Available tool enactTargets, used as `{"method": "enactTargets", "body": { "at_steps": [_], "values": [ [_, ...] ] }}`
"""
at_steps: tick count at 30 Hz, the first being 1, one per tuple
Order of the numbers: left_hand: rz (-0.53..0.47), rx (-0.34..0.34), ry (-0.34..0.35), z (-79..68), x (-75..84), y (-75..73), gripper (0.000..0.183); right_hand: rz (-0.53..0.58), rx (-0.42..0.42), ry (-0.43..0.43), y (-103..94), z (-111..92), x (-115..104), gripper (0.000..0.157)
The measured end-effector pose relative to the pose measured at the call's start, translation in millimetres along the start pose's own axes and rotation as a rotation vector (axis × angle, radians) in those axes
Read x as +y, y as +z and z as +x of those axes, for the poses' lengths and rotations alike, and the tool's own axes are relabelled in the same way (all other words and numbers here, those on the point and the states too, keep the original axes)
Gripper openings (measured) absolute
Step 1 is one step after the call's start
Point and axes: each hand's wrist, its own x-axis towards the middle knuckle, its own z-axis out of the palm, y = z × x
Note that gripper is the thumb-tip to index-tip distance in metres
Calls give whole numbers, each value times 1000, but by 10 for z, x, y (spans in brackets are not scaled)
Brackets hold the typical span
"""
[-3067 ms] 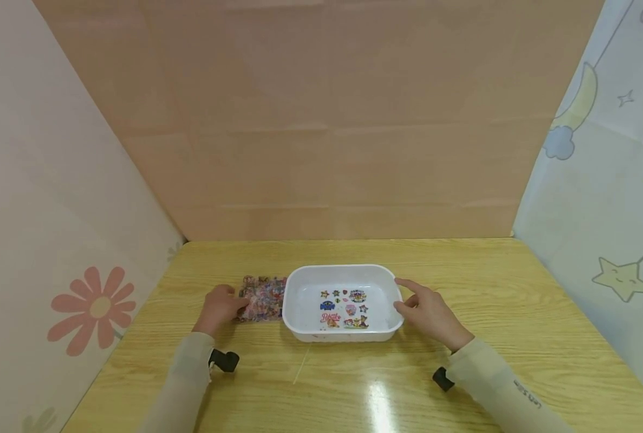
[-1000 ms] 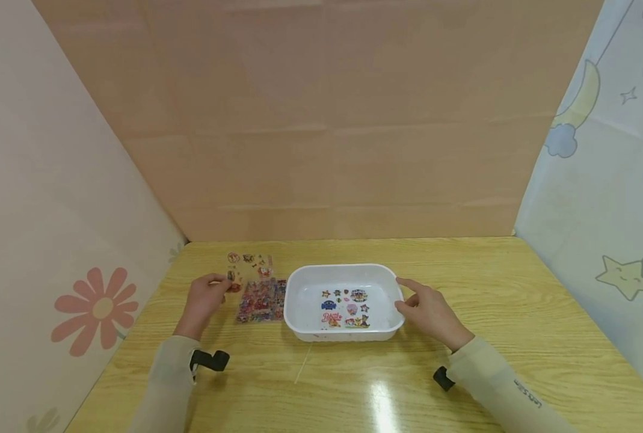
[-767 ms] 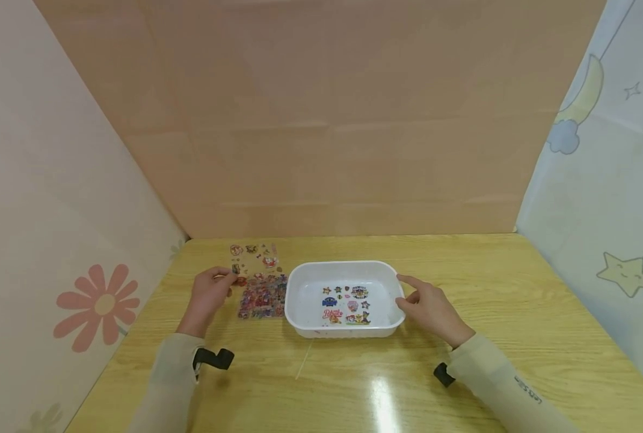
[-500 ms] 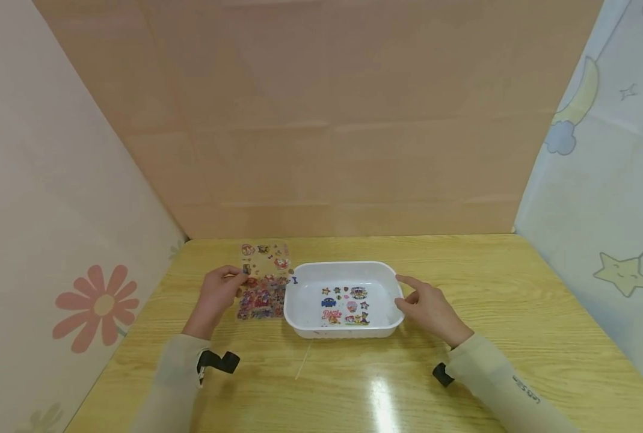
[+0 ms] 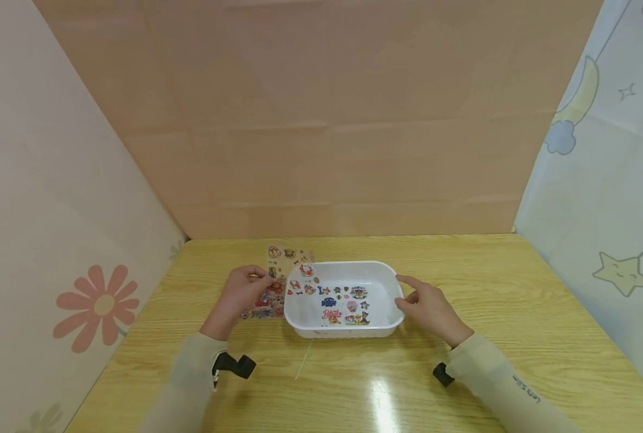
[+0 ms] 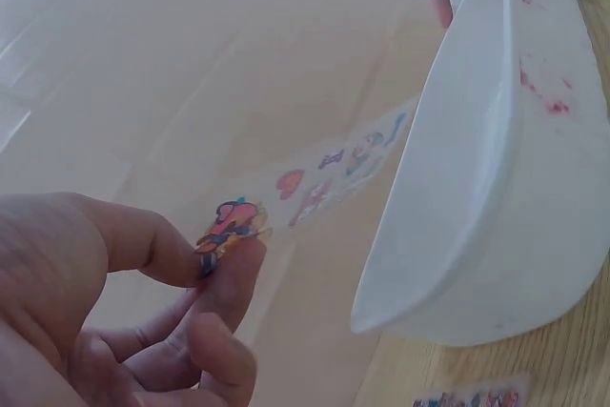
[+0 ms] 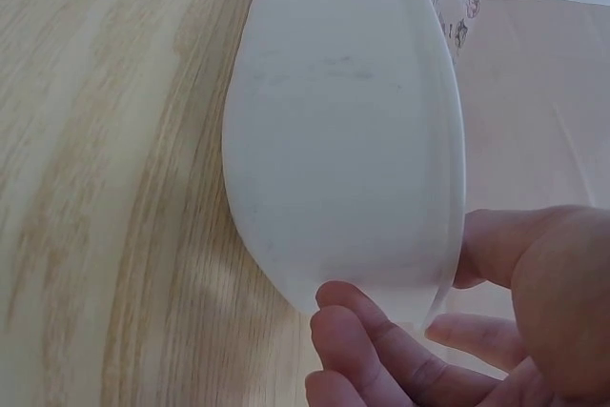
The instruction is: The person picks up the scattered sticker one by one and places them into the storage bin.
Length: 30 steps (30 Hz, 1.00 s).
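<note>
1-Edge Pinch Invites a Snag

The left hand (image 5: 243, 290) pinches a clear sticker sheet (image 5: 292, 267) by its left edge in a thumb-and-finger grip, its free end past the white plastic tray (image 5: 348, 332)'s left rim; the right hand (image 5: 428, 305) holds the tray's opposite end. Supported along 1 side, the flimsy film could sag, snag or land askew on the stickers (image 5: 352, 307) inside. A right-hand tug might slide the tray along the bench (image 5: 516, 300).

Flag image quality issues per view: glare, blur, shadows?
Head: bright glare streak on the near part of the table, fine sticker detail small; left wrist: milky, low-contrast image, with the far end of the sticker sheet soft and washed out; right wrist: hazy, flat-looking wall on the white tub, soft shadow on the table beside it.
</note>
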Motion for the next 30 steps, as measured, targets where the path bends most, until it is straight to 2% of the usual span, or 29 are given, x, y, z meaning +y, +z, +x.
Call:
{"method": "enactTargets", "body": {
  "at_steps": [10,19,24,30],
  "values": [
    [-3,-87,9,-4,59,209,14,5,1,-4,3,11,12,59],
    [-29,-196,-40,-4,83,412,9,9,-2,-5,4,6,12,59],
    [17,-210,-11,-31,116,483,12,-1,-2,-1,6,-3,-1,59],
    [2,-232,6,-19,124,554,12,-10,1,7,3,-8,-11,59]
  ]
}}
